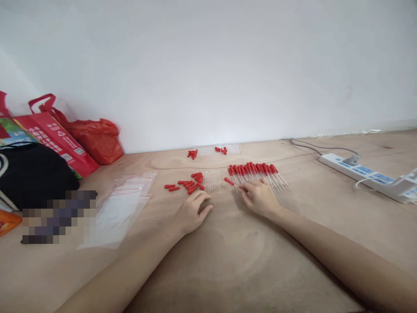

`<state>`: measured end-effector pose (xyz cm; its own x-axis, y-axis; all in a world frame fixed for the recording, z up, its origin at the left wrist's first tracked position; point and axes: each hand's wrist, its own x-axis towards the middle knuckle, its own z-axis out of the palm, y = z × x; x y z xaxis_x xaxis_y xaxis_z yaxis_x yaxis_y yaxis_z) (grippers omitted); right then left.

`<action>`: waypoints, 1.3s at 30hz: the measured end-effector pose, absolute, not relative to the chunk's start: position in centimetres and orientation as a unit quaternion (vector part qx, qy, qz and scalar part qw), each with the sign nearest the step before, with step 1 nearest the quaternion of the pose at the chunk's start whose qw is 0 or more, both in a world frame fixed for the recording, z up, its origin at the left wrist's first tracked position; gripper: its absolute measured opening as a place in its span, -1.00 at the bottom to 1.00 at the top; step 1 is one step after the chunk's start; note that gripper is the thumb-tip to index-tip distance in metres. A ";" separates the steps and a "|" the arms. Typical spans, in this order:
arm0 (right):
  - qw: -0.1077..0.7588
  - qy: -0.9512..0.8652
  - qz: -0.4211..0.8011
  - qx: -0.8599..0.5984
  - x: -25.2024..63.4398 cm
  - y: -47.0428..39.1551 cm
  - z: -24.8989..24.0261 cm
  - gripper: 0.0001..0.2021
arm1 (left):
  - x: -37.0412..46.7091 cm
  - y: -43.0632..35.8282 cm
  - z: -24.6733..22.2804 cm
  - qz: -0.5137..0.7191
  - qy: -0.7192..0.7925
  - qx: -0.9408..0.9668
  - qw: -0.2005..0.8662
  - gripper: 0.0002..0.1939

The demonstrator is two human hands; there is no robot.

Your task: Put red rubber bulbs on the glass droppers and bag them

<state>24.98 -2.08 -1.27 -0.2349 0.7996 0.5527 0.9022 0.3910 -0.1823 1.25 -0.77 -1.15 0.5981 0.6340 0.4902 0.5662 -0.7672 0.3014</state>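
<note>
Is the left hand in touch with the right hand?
Apart. The head view shows a strip of bare table between the left hand and the right hand.

From wearer: bare tabletop (306, 167) lane between one and two o'clock, droppers (256, 169) at one, power strip (368, 173) at two. Bags (58, 139) crowd ten; wall (208, 78) blocks twelve.

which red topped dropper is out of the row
The dropper just left of the row, its clear end at the right hand; the rest lie side by side.
</note>
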 end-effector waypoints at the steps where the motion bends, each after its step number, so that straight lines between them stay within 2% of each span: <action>1: 0.305 -0.748 -0.076 -0.585 25.5 -1.5 -1.2 -0.80 | 1.2 -0.8 -1.2 0.288 0.327 0.897 0.071 -0.87; 5: 0.305 -0.643 -0.056 -0.700 26.8 0.8 -0.5 -0.77 | 1.4 -0.8 -1.0 0.268 0.309 0.908 0.092 -0.85; 12: 0.206 -0.601 -0.030 -0.771 25.9 3.2 -0.1 -0.74 | 1.3 -0.7 -1.4 0.252 0.323 0.909 0.075 -0.77; 19: 0.185 -0.602 -0.028 -0.776 25.3 3.5 0.1 -0.75 | 1.3 -0.6 -1.4 0.243 0.322 0.912 0.073 -0.74; 26: 0.218 -0.662 -0.105 -0.709 23.4 2.4 0.0 -0.75 | 1.3 -0.6 -1.8 0.245 0.311 0.916 0.064 -0.73; 29: 0.214 -0.695 -0.084 -0.682 21.2 2.2 -0.1 -0.75 | 1.3 -0.3 -1.6 0.268 0.319 0.909 0.026 -0.78; 34: 0.148 -0.682 -0.019 -0.716 18.4 3.3 0.1 -0.66 | 0.7 1.6 -1.3 0.322 0.408 0.848 -0.102 -0.81; 39: 0.115 -0.655 0.035 -0.746 17.4 4.6 0.4 -0.65 | 0.4 3.3 -1.7 0.290 0.438 0.841 -0.129 -0.79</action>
<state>17.37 4.65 0.37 0.1385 0.9855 0.0984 0.9693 -0.1146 -0.2174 0.36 3.32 -1.66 0.4483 0.6619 0.6008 0.8118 -0.5828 0.0363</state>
